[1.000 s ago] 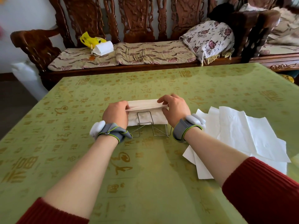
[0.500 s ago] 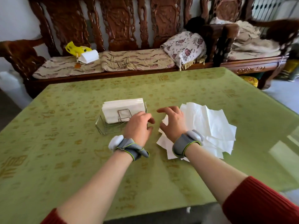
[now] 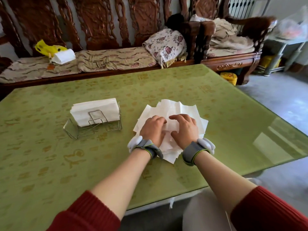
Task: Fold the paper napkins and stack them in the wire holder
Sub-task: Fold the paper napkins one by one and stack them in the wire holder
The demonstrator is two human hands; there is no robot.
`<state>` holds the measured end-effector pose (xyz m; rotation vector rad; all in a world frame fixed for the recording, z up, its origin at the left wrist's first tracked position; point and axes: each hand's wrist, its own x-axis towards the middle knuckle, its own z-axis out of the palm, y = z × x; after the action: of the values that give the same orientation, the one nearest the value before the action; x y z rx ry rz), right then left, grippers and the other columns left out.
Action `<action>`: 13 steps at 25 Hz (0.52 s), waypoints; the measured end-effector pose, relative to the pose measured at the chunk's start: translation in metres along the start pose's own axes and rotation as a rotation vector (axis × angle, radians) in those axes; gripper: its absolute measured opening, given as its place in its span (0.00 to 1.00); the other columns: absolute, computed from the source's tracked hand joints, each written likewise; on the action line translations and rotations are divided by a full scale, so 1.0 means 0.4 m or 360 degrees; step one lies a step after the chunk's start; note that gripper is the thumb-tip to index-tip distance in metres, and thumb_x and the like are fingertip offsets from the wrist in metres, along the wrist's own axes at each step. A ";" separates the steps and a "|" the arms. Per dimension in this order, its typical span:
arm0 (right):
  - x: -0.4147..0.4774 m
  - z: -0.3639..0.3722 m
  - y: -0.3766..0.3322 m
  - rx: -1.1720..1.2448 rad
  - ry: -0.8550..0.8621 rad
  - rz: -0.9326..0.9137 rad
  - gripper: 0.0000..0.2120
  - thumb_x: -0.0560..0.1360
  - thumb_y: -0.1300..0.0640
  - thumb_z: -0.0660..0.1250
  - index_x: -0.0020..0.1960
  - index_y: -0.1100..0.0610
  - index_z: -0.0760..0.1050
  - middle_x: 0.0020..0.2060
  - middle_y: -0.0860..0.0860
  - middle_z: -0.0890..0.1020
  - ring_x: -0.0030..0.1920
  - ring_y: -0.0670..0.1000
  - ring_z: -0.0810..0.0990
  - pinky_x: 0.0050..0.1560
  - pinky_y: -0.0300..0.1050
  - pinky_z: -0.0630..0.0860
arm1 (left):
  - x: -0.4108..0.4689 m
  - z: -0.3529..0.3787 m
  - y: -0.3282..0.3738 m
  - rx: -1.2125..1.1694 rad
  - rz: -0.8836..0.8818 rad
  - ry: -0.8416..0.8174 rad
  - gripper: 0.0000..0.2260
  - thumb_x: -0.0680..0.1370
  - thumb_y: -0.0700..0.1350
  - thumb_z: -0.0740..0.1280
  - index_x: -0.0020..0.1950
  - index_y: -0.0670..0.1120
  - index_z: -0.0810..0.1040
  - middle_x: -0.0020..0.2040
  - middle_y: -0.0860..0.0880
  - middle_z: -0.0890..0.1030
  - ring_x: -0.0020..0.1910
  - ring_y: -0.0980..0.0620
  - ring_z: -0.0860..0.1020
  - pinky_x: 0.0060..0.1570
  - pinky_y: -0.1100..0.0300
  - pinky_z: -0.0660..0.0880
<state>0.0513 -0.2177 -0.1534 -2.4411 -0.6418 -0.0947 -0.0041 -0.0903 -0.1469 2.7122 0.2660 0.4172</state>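
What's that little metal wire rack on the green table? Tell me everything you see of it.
The thin silver wire holder stands upright on the green patterned table. Bent wire forms an open base, a looped front and upright ends. A stack of folded white paper napkins fills it, rising above the wire. Nothing else touches it.

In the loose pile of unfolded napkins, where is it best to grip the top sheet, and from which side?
Probably a free far corner of the top sheet, pinched from above with thumb and fingers. The loose pile lies flat and fanned on the table, so only corners stick out; the middle, under the left hand and right hand, would likely drag lower sheets along.
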 end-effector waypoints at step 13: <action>-0.025 0.026 -0.033 0.0357 0.0145 -0.0028 0.25 0.67 0.66 0.67 0.60 0.46 0.75 0.62 0.49 0.71 0.62 0.55 0.68 0.59 0.39 0.63 | -0.132 -0.129 -0.074 -0.0031 0.0100 0.0174 0.10 0.65 0.40 0.76 0.33 0.45 0.75 0.44 0.50 0.80 0.46 0.48 0.76 0.46 0.53 0.71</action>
<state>0.0355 -0.2067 -0.1570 -2.2027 -0.5996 -0.1328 -0.0742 -0.0584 -0.1264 2.6881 0.2060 0.5844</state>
